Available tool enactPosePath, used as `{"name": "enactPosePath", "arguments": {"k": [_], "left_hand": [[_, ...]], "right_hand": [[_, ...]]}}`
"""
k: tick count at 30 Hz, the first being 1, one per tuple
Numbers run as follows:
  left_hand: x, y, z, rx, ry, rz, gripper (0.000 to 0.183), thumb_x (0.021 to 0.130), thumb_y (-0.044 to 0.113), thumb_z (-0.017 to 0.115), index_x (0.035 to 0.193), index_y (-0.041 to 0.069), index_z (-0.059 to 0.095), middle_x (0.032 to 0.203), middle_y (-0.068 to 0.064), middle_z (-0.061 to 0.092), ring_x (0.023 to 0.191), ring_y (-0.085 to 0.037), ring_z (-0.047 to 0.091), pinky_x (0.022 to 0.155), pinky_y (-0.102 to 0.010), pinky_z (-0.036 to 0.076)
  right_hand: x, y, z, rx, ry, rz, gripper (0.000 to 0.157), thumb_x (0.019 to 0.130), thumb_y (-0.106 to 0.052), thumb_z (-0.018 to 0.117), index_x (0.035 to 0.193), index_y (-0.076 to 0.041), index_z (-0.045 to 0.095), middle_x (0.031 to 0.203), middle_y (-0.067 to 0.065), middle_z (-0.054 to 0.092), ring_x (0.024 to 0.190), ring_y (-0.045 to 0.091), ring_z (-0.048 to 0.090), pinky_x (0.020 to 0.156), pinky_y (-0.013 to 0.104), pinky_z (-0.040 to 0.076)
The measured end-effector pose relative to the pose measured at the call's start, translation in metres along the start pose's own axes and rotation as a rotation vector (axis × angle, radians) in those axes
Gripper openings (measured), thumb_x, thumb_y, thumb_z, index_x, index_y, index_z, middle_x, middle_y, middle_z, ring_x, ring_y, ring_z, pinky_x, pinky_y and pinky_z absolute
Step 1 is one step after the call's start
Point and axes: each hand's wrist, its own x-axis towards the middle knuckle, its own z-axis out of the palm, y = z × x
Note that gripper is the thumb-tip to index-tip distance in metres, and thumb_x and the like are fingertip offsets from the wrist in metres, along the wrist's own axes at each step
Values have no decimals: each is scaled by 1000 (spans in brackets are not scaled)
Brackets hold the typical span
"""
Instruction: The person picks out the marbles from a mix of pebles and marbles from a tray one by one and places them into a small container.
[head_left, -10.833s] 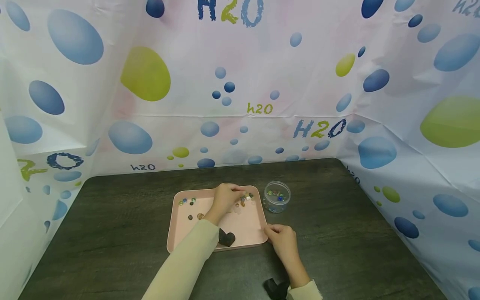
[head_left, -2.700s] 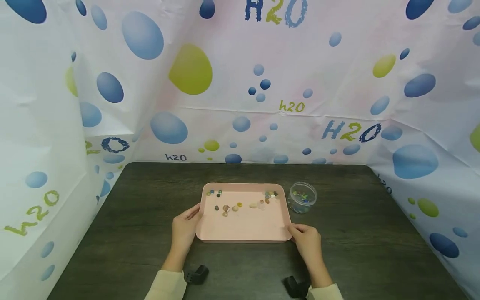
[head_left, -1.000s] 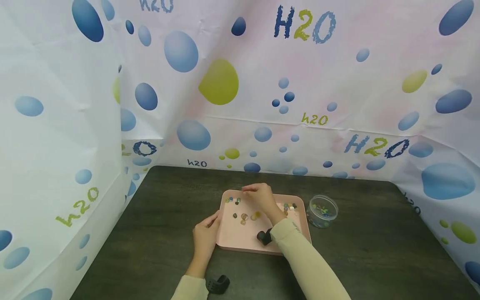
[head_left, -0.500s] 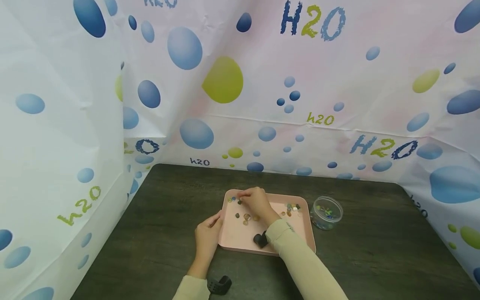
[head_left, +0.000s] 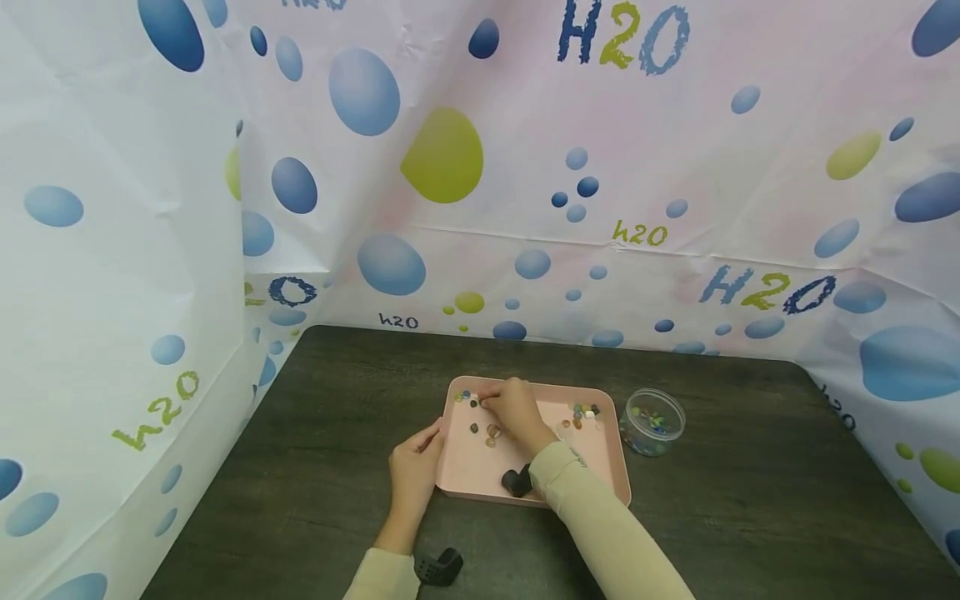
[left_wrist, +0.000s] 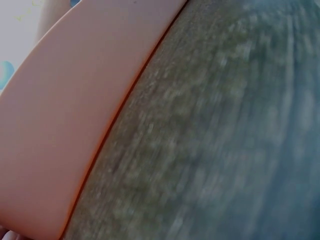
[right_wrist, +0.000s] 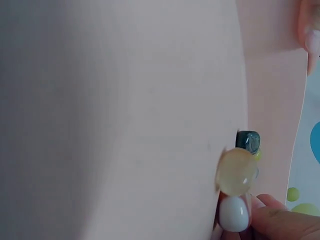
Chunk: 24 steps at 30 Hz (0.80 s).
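A pink tray (head_left: 480,475) lies on the dark table, with small glass beads and stones on it. My left hand (head_left: 414,468) grips its left rim between thumb and fingers. My right hand (head_left: 516,412) reaches over the tray, its fingertips pinching at a small pale bead (head_left: 475,397) in the far-left group; the fingers partly hide it. In the right wrist view, a dark stone (right_wrist: 248,141), a translucent yellowish stone (right_wrist: 237,171) and a white-faced stone (right_wrist: 234,214) lie near my fingers (right_wrist: 282,223). The left wrist view shows the tray's outer wall (left_wrist: 85,100).
A clear round jar (head_left: 652,422) with colourful beads inside stands right of the tray. Another bead cluster (head_left: 582,413) lies at the tray's far right. A patterned curtain (head_left: 525,167) hangs behind the table (head_left: 337,392). Black wrist cameras sit on both wrists.
My left hand was over the right-hand beads at first, then took the tray's left rim. My right hand left the tray's lower right corner and crossed to the far-left beads.
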Motion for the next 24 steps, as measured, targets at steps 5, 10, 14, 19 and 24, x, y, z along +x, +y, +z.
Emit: {"name": "enactPosePath", "arguments": {"k": [5,10,14,19,24], "left_hand": [[0,0,0,-4,-2,3,20,91,7,70,108,0,76,108,-22,73,98,-30,73,74,-30,61],[0,1,0,7,7,7,19,91,7,70,108,0,76,108,-21,74,98,-30,73,74,-30,61],[1,1,2,4,20,7,19,91,6,70,107,-1,76,107,-22,74,97,-30,73,73,-30,61],[-1,2,2,7,28,5,19,91,6,69,108,-1,76,108,-22,73,100,-32,72,75,-33,61],[-2,2,2,31,32,-6,19,91,8,70,108,1,76,108,-20,74,102,-32,72,77,-35,61]], "right_hand": [[0,0,-2,10,4,13,11,85,-12,77,95,-10,82,98,9,78,98,27,73,88,38,58],[-2,0,-8,79,-1,56,11,86,-15,77,96,-12,82,101,8,78,99,27,73,88,39,58],[-2,0,-14,69,4,65,13,87,-20,77,98,-15,82,103,7,78,100,28,72,88,40,58],[-4,-2,-23,56,39,82,12,88,-22,76,97,-17,82,98,7,79,92,27,73,79,38,58],[-11,-8,-39,116,82,143,13,89,-24,75,98,-19,82,103,7,78,97,29,71,74,32,55]]}}
